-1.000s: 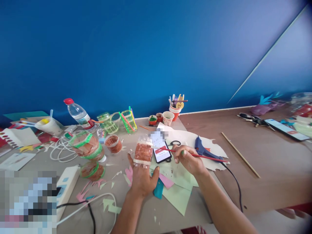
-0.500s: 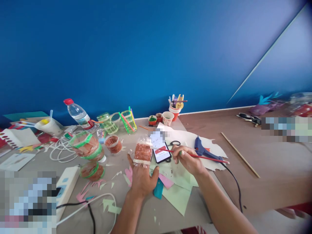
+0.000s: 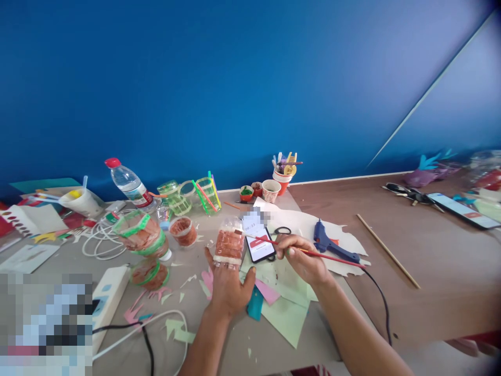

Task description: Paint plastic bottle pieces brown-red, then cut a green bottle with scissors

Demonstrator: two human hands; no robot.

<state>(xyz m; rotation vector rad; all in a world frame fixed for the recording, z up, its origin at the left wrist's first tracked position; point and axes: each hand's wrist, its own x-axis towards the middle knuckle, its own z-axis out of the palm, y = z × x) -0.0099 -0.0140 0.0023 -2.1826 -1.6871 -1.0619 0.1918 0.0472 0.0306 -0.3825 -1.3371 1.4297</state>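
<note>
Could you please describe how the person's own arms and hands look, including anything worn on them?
Both forearms are bare, with no sleeve, watch or bracelet in view. The left hand and right hand wear no gloves. A small green mark shows on the right thumb. Most left fingers are hidden.

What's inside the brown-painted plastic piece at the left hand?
Some fingers of the left hand seem to reach into the near end of the plastic piece; brown paint hides whatever lies farther in.
</note>
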